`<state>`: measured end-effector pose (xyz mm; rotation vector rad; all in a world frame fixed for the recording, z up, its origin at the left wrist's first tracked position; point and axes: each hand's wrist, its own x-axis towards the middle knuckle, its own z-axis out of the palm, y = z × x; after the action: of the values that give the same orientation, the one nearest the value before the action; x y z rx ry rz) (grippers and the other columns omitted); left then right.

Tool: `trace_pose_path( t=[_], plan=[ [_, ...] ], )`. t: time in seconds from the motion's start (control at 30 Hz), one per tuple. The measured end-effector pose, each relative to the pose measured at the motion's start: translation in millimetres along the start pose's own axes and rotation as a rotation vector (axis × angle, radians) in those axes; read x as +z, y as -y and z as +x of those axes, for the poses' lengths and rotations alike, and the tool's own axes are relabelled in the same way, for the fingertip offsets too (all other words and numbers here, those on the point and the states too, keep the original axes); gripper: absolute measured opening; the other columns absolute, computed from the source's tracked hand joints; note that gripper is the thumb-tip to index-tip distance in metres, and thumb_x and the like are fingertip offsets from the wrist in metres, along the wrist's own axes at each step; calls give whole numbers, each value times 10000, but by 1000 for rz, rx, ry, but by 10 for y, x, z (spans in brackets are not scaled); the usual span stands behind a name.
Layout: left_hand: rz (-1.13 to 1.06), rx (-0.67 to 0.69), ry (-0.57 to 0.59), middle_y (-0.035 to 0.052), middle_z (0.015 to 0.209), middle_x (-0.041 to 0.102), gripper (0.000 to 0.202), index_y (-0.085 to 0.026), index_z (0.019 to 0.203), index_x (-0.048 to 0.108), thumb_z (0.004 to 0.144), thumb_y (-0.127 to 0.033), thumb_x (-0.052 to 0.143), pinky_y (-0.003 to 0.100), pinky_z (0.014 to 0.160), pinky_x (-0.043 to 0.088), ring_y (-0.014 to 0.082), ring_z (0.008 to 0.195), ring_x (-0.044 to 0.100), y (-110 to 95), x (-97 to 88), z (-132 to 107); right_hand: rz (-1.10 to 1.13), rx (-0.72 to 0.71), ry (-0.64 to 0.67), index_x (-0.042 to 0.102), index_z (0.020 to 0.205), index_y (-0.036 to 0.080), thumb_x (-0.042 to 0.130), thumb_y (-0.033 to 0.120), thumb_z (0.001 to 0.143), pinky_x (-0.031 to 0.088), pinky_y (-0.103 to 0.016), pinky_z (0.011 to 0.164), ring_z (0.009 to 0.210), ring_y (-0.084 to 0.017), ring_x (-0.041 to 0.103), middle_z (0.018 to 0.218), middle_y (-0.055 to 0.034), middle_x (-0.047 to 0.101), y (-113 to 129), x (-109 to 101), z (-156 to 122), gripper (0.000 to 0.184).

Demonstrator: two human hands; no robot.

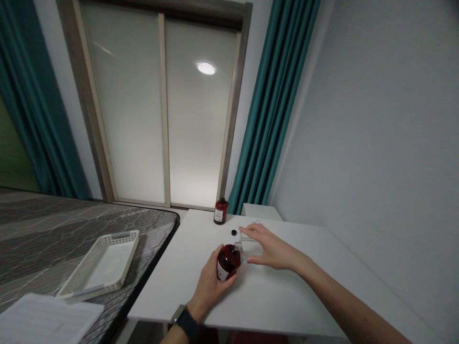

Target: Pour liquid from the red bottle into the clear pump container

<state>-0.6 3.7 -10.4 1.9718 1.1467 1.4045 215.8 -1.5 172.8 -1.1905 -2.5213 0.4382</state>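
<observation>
My left hand (210, 285) is wrapped round a dark red bottle (227, 262) with a white label, tilted so its neck points right. My right hand (269, 247) grips a small clear glass container (250, 248) right at the bottle's mouth. A small black cap (234, 232) lies on the white table (272, 296) just behind both hands. A second dark red bottle (221, 211) with a black cap stands upright at the table's far edge. A watch sits on my left wrist.
A white plastic basket tray (102, 267) rests on a grey patterned mattress (53, 229) to the left, with white papers (43, 320) near its front. A white box (260, 211) sits behind the table. Teal curtains flank a frosted window; a bare wall runs along the right.
</observation>
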Motion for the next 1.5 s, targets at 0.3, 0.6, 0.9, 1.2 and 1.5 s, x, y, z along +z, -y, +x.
trace_pose_path(
  t=[0.3, 0.6, 0.9, 1.2, 1.5],
  plan=[
    [19, 16, -2, 163, 1364, 601, 776, -180, 1429, 434, 720, -227, 747, 565, 1096, 454, 344, 1269, 583, -23, -15, 2, -1, -13, -5, 399, 1529, 288, 783, 299, 800, 367, -500, 1151, 1319, -285, 482, 1391, -111, 529, -14, 2, 0, 824],
    [36, 30, -3, 160, 1368, 591, 784, -182, 1424, 414, 720, -230, 756, 544, 1085, 463, 335, 1261, 585, 8, -3, -4, -3, -12, 0, 403, 1527, 284, 806, 287, 786, 363, -481, 1162, 1323, -277, 471, 1393, -105, 522, -26, 13, 6, 842],
    [16, 25, -6, 166, 1359, 594, 790, -173, 1422, 415, 711, -210, 758, 544, 1089, 458, 334, 1256, 585, 12, 8, -8, -4, -17, 4, 399, 1528, 280, 804, 280, 787, 361, -483, 1162, 1324, -275, 463, 1390, -103, 521, -28, 10, 7, 845],
    [4, 17, -9, 141, 1371, 595, 797, -189, 1419, 434, 694, -192, 765, 521, 1100, 460, 320, 1269, 582, 15, 10, -5, -22, -12, 16, 414, 1520, 257, 808, 262, 787, 369, -479, 1156, 1322, -276, 465, 1386, -116, 520, -14, -3, 20, 832],
    [-6, 9, -10, 151, 1371, 597, 790, -183, 1411, 440, 691, -203, 766, 538, 1105, 453, 333, 1274, 580, -3, 5, -5, -15, -18, 14, 411, 1521, 279, 799, 261, 787, 373, -494, 1149, 1322, -287, 467, 1390, -115, 517, -24, 2, 24, 830]
  ],
)
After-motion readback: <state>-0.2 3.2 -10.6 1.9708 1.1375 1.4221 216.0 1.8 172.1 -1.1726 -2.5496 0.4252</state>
